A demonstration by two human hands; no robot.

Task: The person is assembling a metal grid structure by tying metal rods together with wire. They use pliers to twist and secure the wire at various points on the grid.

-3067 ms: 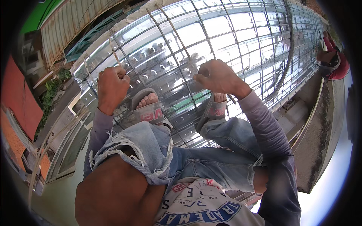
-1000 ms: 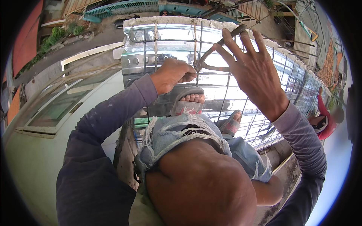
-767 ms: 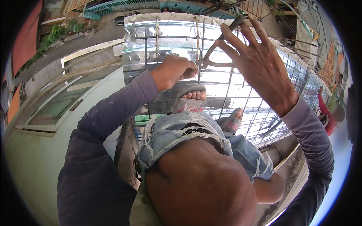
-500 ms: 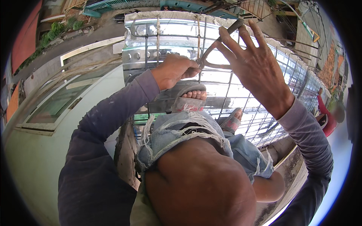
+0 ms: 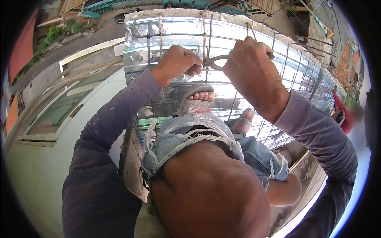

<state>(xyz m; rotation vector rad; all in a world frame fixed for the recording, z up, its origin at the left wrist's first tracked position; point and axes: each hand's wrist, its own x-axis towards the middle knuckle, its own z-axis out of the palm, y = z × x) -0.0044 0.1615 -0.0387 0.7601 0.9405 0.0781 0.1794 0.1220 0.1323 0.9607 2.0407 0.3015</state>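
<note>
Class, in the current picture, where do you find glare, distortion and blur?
Head view: glare whitens some metal sheeting under the wire grid; head view: straight edges bow near the black rim; head view: a co-worker's head is blurred, the right hand fairly sharp.

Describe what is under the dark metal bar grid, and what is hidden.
Shiny silver ribbed metal sheeting shows through the grid. Sheeting directly beneath the grey open-toed sandals and behind the right hand is covered.

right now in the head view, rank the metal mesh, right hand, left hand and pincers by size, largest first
1. Metal mesh
2. Right hand
3. Left hand
4. Pincers, by their visible part; the grip hides some
</note>
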